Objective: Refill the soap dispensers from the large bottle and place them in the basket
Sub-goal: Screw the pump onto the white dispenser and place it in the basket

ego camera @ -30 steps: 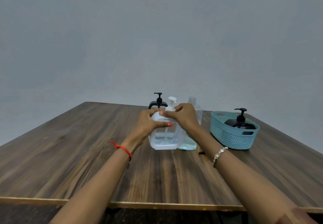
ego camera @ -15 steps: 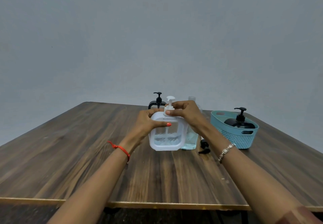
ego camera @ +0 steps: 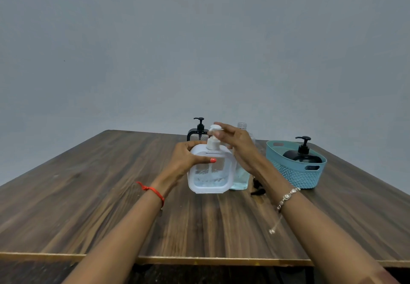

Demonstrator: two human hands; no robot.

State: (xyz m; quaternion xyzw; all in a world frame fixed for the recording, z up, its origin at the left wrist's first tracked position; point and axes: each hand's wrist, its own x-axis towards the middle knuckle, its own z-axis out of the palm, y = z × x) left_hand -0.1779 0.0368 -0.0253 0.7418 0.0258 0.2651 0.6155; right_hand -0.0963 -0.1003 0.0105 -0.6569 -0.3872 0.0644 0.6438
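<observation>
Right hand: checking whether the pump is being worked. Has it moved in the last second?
Yes. The right hand rose: its fingertips left the white dispenser's collar for its pump head, now nearly level with the fixed black dispenser's nozzle behind.

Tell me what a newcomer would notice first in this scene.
First, the white dispenser standing upright at mid-table, with the left hand gripping its shoulder and the right hand at its pump; blur hides whether that hand pinches it. Next, the teal basket to the right, with a black dispenser standing inside.
</observation>
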